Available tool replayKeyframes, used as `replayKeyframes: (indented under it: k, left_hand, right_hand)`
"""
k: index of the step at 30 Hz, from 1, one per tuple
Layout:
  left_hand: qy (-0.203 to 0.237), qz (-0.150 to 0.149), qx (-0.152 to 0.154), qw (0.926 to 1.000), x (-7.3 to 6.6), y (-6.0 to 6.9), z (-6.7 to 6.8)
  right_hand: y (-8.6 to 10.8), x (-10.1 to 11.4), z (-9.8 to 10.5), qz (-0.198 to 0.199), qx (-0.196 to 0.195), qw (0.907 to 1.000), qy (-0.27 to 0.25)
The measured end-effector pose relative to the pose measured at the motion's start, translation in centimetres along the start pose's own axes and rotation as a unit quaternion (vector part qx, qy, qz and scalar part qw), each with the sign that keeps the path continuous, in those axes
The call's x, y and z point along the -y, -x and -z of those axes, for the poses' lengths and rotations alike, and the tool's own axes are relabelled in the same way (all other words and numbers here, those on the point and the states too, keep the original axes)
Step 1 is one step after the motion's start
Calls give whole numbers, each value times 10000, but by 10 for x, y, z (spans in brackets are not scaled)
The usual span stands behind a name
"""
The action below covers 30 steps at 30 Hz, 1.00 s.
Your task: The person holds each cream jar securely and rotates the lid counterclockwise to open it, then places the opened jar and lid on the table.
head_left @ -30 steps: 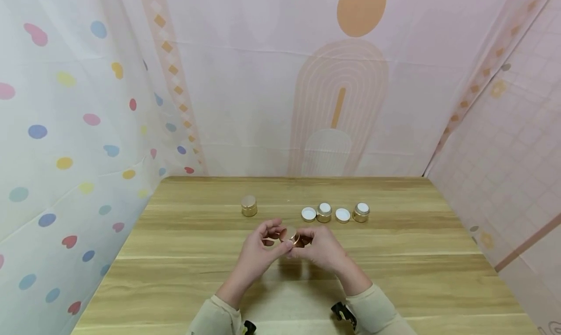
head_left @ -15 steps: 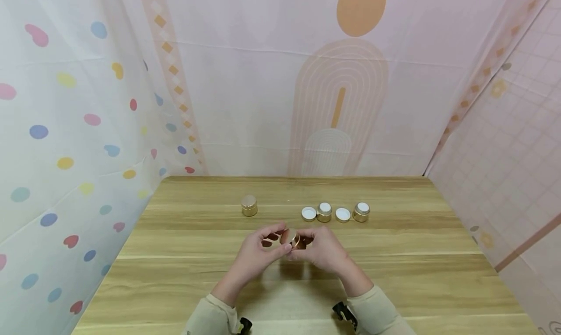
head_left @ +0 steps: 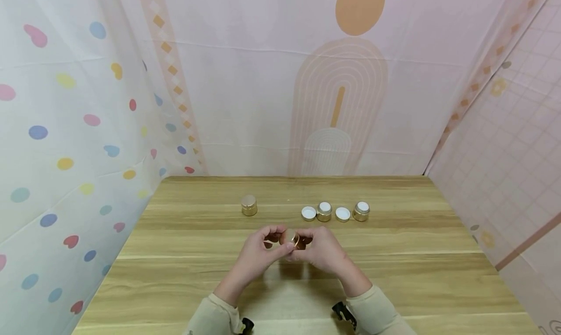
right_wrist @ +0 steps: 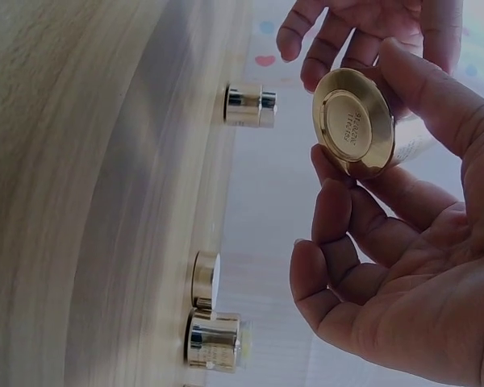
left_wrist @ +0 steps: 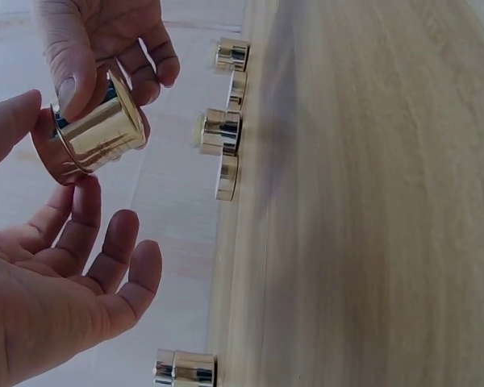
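A small shiny gold jar [left_wrist: 105, 133] lies tilted on its side in the air between both hands, above the table. My left hand [head_left: 258, 250] pinches the wide round end at its left, thumb and a fingertip at the rim. From the other side my right hand [head_left: 324, 247] grips the jar, its thumb along the gold side in the left wrist view. Printed characters show on the jar's flat gold end [right_wrist: 351, 125] in the right wrist view. The remaining fingers of both hands are loosely bent. The fingers partly cover the jar.
On the wooden table [head_left: 197, 247], a closed gold jar [head_left: 249, 206] stands at back left. Back right, two open jars [head_left: 324, 212] with white tops alternate with two upturned white-lined lids [head_left: 308, 214]. Patterned cloth hangs [head_left: 245, 82] behind and at both sides.
The left fingers have shifted slightly at the jar's wide end, and its angle has changed a little. The right hand stays nearly still. The jars and lids on the table have not moved.
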<state>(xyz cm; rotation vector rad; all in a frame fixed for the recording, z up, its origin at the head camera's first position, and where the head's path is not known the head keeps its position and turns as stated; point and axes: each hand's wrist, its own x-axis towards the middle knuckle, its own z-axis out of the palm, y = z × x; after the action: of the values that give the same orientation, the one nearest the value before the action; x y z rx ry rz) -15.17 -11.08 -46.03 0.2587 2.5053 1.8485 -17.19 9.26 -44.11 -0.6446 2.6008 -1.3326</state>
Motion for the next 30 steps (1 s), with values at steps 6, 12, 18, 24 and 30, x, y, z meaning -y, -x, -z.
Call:
replayKeyframes:
  k: [6,12,18,24,30]
  left_hand:
    - [84,-152,70,9998,2,1,3]
    - [96,-195,124,9997,1,1,7]
    - [89,-145,44,9998,1,1,6]
    - [-17,-76,-105,9999,2,0,1]
    - [-60,-90,-99,9999,2,0,1]
  right_hand:
    - [0,-1,1,-68,-94,9998,-180]
    - [1,0,1,-148,-99,9996,-232]
    - [1,0,0,-130,-113,9996,-207]
    - [2,-1,-1,-78,-113,9997,-185]
    - [2,-3,-2,3,-115,9997,-202]
